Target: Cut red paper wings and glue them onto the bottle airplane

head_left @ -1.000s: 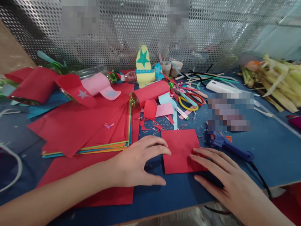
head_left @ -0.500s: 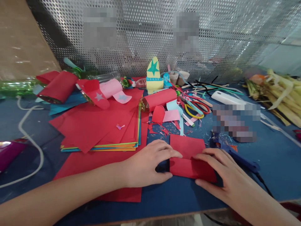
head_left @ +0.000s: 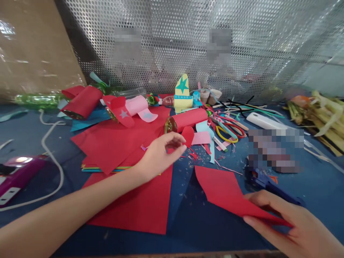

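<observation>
Between the thumb and fingers of my right hand [head_left: 292, 218] is a piece of red paper [head_left: 221, 186]. Its near edge is lifted and bent, while the far end stays low over the blue table. My left hand [head_left: 158, 156] hovers by the right side of the red paper stack [head_left: 107, 143], fingers curved, a gap left between thumb and fingertips. It appears to hold nothing. Just past those fingertips sit a rounded red paper piece [head_left: 188, 135] and a red paper-wrapped bottle [head_left: 189, 119]. A larger red sheet [head_left: 139, 204] lies below my left forearm.
Scissors [head_left: 227, 134] lie among paper scraps. On the right are a blue glue gun [head_left: 271, 184] and a white-handled tool [head_left: 264, 121]. A purple tool [head_left: 21, 179] and white cord [head_left: 53, 143] are at left. Wrapped bottles [head_left: 83, 102] line the back, before a perforated metal panel [head_left: 166, 39].
My right hand has gripped the red paper and raised its near edge, drawing it rightward. My left hand has left the paper and moved up and left. The view has shifted left.
</observation>
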`<state>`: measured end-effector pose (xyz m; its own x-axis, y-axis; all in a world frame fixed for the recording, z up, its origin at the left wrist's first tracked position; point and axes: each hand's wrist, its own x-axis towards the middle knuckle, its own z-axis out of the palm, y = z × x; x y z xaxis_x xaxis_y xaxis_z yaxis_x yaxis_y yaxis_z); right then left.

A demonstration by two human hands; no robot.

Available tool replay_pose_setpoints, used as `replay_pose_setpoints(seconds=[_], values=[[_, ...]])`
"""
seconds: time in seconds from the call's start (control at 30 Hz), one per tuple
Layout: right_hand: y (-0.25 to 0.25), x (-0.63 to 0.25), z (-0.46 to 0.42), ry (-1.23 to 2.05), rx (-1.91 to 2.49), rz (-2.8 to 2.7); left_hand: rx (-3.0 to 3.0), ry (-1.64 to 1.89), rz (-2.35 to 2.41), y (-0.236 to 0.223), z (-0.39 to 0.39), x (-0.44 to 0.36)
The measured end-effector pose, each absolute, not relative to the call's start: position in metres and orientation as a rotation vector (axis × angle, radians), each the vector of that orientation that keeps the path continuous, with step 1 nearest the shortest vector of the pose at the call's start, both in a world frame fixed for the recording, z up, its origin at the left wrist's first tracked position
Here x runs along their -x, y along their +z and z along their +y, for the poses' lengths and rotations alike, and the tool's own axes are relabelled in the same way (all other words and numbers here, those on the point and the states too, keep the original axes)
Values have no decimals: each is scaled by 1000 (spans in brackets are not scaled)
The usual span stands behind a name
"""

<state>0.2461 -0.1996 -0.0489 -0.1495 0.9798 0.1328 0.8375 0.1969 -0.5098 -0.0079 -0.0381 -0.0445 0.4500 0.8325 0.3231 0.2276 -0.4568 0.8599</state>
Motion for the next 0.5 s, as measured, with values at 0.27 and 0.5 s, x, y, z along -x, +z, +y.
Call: replay_pose_setpoints(seconds=[0.27,0.5], values=[[-45,-244,-201,709,1740,-1783,-2527,683,771,-49,-45,4],[-49,-241,-203,626,1661,-1950,-3021,396,548,-61,-42,-8]])
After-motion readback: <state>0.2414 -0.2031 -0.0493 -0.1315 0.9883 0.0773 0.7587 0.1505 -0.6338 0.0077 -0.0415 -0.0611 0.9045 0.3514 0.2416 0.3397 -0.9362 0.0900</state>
